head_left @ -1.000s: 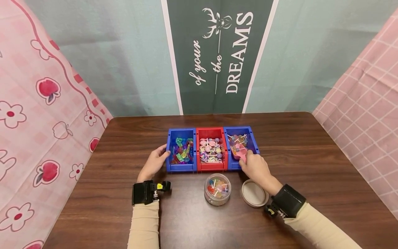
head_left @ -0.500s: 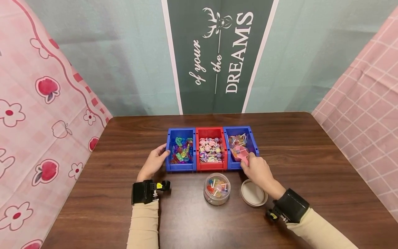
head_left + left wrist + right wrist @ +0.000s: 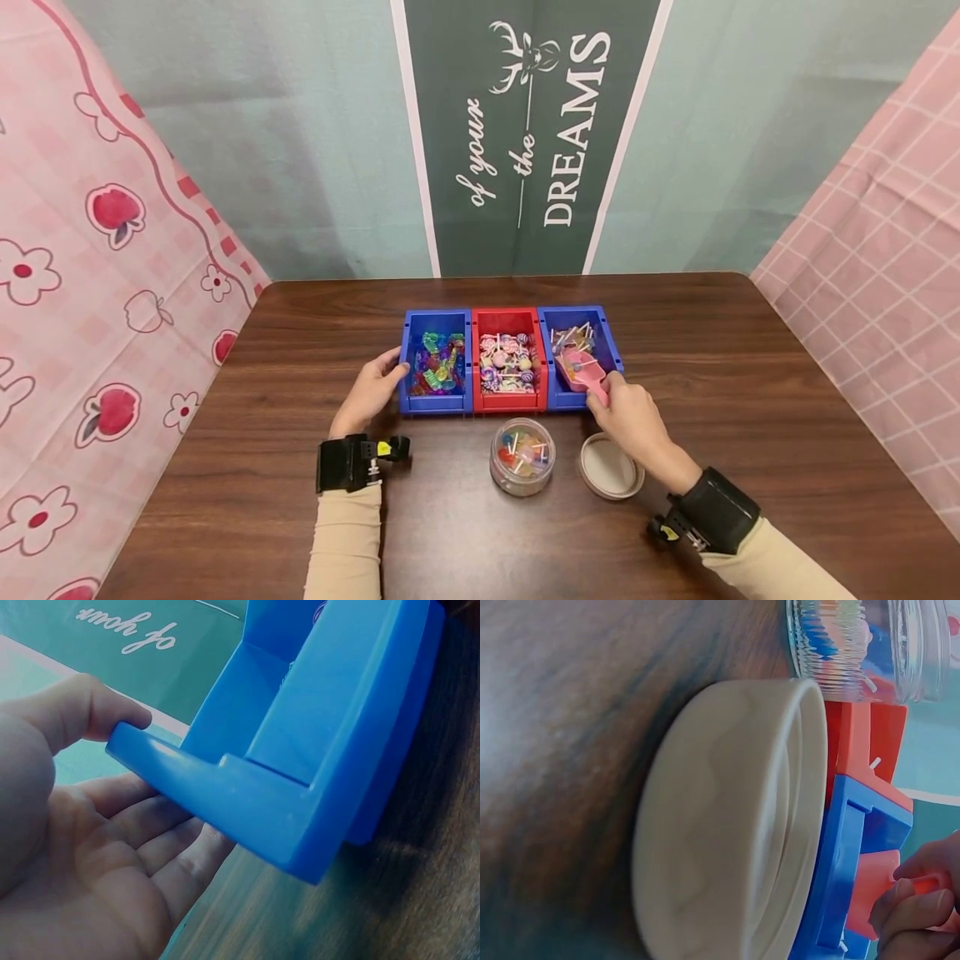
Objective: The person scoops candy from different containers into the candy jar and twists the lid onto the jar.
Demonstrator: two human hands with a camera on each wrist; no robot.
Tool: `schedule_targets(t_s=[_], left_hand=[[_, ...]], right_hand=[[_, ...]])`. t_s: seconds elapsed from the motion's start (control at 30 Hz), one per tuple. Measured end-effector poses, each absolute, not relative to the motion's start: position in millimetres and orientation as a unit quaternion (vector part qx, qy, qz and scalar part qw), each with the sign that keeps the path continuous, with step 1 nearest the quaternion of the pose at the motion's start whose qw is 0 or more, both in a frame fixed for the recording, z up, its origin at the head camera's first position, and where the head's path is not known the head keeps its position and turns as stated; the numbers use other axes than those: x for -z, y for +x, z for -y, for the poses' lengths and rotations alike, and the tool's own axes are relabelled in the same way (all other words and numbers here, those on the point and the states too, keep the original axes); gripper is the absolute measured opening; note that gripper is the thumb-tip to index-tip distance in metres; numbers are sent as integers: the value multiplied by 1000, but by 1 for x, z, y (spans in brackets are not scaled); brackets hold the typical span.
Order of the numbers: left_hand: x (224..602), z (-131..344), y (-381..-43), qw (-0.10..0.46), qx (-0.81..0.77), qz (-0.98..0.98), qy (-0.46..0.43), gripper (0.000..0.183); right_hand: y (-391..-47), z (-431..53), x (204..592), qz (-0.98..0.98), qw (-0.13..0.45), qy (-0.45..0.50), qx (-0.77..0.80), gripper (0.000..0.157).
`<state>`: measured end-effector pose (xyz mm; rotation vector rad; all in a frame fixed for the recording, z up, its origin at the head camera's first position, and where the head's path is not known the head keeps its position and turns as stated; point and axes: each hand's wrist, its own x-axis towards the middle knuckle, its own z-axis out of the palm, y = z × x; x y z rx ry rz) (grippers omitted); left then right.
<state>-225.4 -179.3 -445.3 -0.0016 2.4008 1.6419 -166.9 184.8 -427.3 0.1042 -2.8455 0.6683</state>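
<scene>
Your right hand (image 3: 630, 417) holds the pink scoop (image 3: 588, 377) at the near end of the right blue bin (image 3: 572, 317); only the head view shows candies (image 3: 576, 367) in it. Your left hand (image 3: 367, 393) pinches the left blue bin (image 3: 437, 405); the left wrist view reveals fingers (image 3: 191, 864) outside its wall.

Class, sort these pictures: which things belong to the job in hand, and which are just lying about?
In use:
Pink scoop, in the right hand
Right blue bin, where the scoop is
Left blue bin, gripped by the left hand
Open jar, probably

Lying about, apparently:
Cream lid, untouched
Red bin, untouched
</scene>
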Motion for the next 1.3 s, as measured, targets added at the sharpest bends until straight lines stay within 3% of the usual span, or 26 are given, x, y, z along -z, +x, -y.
schedule_targets(t_s=[0.63, 1.3], left_hand=[[445, 180, -224, 117, -559, -821, -2, 50], [446, 180, -225, 119, -563, -818, -5, 50]], right_hand=[[-163, -192, 434, 957, 149, 49, -244, 15], [-160, -191, 435, 956, 132, 51, -256, 17]])
